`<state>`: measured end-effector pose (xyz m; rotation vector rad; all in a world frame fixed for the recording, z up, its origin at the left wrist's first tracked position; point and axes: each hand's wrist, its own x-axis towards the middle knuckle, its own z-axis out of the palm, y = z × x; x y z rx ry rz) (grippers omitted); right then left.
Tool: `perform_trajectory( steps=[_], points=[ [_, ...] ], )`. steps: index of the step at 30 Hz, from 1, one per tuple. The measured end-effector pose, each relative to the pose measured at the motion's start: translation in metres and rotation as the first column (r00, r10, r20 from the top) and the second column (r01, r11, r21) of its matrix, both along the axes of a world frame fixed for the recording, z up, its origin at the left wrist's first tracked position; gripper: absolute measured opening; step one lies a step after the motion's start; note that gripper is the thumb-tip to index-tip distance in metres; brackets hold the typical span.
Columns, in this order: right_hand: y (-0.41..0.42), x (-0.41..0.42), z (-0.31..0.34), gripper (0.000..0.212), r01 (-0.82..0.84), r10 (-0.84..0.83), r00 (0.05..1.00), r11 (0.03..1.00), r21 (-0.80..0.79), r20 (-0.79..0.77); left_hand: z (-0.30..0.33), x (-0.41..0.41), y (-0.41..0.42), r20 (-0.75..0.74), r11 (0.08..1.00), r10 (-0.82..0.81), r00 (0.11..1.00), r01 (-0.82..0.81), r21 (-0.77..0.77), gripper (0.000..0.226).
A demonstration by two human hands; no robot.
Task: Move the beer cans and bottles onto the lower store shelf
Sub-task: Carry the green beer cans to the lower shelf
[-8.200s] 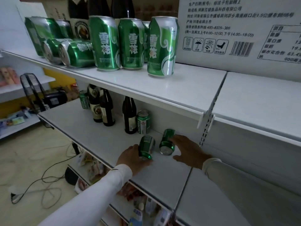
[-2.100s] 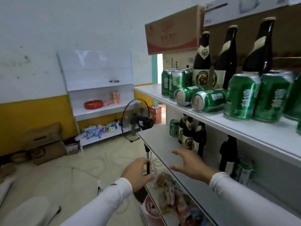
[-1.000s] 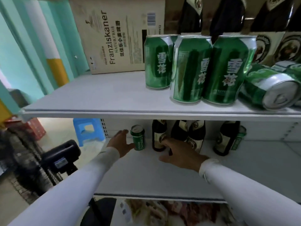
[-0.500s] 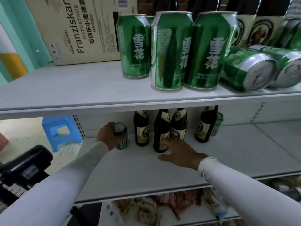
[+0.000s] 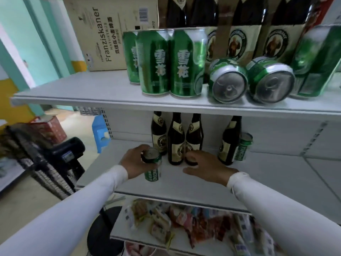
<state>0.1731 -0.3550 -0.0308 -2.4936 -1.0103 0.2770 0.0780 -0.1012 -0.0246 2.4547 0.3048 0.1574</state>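
Note:
My left hand [image 5: 133, 161] grips a small green beer can [image 5: 152, 170] near the front left of the lower shelf [image 5: 184, 183]. My right hand [image 5: 206, 168] lies open on that shelf, fingertips against the base of a dark beer bottle [image 5: 194, 139]. Two more bottles [image 5: 176, 141] stand beside it, and a further bottle [image 5: 229, 141] with a green can [image 5: 244, 146] stands to the right. On the upper shelf [image 5: 92, 89] are upright green cans [image 5: 186, 61], two cans lying on their sides [image 5: 227, 81], and tall bottles [image 5: 238, 37] behind.
A Franziskaner cardboard box [image 5: 110, 34] sits at the upper shelf's left. Snack packets [image 5: 175, 222] fill the bottom shelf. A black floor fan [image 5: 46, 163] stands close on the left, with a blue stool [image 5: 101, 132] behind it.
My left hand has closed round the small can and drawn it forward from beside the bottles. My right hand stays by the bottle bases.

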Motion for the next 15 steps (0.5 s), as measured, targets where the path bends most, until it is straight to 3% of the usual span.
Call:
perform_trajectory(
  steps=[2, 6, 11, 15],
  points=[
    [-0.034, 0.003, 0.002, 0.061, -0.004, 0.004, 1.0, 1.0, 0.015, -0.007, 0.003, -0.003, -0.037, -0.008, 1.0, -0.016, 1.0, 0.016, 0.016, 0.061],
    [-0.096, 0.017, 0.004, 0.066, 0.028, -0.028, 1.0, 0.999, 0.015, -0.009, 0.003, 0.003, -0.104, -0.009, 0.998, -0.051, 0.999, 0.052, 0.027, 0.066],
    [-0.152, 0.039, 0.004, 0.042, 0.12, -0.12, 0.993, 0.992, 0.034, 0.004, 0.001, 0.018, -0.16, 0.0, 0.995, -0.102, 0.995, 0.102, 0.0, 0.051],
    [-0.178, 0.064, 0.006, 0.04, 0.211, -0.215, 0.975, 0.975, 0.074, 0.052, -0.002, 0.033, -0.179, -0.033, 0.989, -0.136, 0.99, 0.134, -0.059, 0.065]
  ],
)
